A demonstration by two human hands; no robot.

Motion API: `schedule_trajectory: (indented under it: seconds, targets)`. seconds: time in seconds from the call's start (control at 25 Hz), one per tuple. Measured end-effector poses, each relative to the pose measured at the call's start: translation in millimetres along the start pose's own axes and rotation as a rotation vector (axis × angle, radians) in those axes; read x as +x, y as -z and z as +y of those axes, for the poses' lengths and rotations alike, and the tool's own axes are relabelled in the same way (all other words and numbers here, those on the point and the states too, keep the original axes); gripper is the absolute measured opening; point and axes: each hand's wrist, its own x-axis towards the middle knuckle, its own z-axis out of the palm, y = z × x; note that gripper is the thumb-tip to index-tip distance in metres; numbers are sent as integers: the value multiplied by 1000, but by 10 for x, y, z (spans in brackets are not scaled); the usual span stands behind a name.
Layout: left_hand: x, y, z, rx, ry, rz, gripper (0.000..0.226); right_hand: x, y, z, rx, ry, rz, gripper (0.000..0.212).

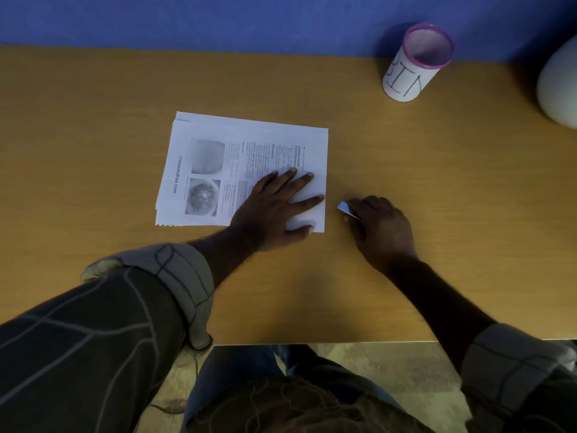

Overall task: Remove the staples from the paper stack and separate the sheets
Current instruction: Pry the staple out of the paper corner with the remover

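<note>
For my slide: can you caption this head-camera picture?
Left hand presses a paper stack flat while right hand holds a small metal tool beside it.

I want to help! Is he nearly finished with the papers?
Not yet. No sheets lie apart: the paper stack is one pile. The left hand presses it flat while the right hand holds a small metal tool beside it. Staple pulling and separating remain.

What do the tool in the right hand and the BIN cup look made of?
The tool in the right hand looks like polished metal: its flat tip shines bluish. The BIN cup seems a purple mesh holder, probably metal or plastic, wrapped in matte white paper with handwritten letters.
</note>
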Motion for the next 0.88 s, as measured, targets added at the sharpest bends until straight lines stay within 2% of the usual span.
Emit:
schedule_trajectory:
  seconds: [0.16, 0.28, 0.44, 0.56, 0.72, 0.88]
  targets:
    - [2, -4, -1, -6, -9, -34, 63, 69, 11, -70, 25, -110, 70, 26]
    - [21, 1, -27, -23, -34, -46, 65, 17, -86, -312, -46, 32, 48, 23]
    - [20, 2, -22, -12, -28, -73, 68, 25, -71, -273, -6, -123, 11, 26]
    - [19, -4, -38, -27, -30, -66, 69, 41, -85, -252, 1, -100, -55, 25]
    - [21, -5, -39, -40, -30, -52, 69, 91, -63, -286, 104, -236, -16, 25]
    - [20, -15, -35, -37, -25, -56, 69, 82, -87, -235, 154, -242, -33, 28]
